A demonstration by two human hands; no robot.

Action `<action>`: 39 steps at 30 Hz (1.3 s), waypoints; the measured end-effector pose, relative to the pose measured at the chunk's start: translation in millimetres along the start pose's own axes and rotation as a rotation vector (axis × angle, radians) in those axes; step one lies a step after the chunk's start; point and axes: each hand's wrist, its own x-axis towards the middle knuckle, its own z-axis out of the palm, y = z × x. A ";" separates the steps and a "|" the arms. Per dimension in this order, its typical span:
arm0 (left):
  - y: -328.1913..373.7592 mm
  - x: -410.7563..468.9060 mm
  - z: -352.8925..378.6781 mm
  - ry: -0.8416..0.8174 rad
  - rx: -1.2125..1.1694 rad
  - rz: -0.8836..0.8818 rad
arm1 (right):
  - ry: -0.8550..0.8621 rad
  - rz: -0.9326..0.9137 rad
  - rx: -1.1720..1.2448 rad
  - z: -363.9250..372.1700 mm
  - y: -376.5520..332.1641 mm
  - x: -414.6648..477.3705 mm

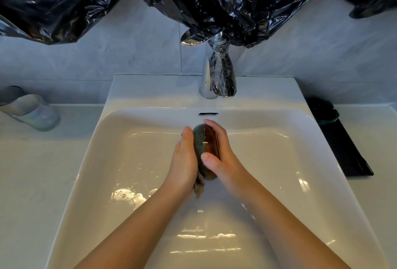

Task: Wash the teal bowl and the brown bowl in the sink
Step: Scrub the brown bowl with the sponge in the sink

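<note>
- So I've got the brown glazed ceramic bowl (209, 146) up on edge between both hands, over the middle of the white rectangular ceramic sink (137, 161), with its rim line running away from me toward the chrome tap (207, 79).
- Left hand (184, 161) is pressed flat on the speckled grey-green outside, grip closed over a crumpled grey cloth (198, 187) whose tail hangs out below the palm.
- Right hand (217, 150) clamps the bowl from the other side: fingers over the far rim, thumb hooked across the near face.
- The bowl sits dead centre, so neither hand is nearer. My guess is the left does the rubbing and the right turns it.
- Basin floor looks wet and shiny, so slippery if I fumble. Plenty of room all round though.
- The teal bowl isn't in the sink. There's something dark teal (324, 112) on a black tray (348, 157) on the pale worktop (32, 172) to my right, but it's too murky to call.
- Can't tell if the tap's running.
</note>
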 end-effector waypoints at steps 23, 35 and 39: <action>-7.8 6.3 -5.1 -0.162 0.191 0.106 | -0.092 0.198 0.074 -22.7 -5.6 -3.7; -8.7 7.1 -8.7 -0.179 0.291 0.287 | -0.133 0.322 0.261 -24.8 -11.8 -2.9; -2.3 6.6 -11.6 -0.159 0.122 0.069 | -0.087 0.075 -0.113 -21.8 -8.7 -7.4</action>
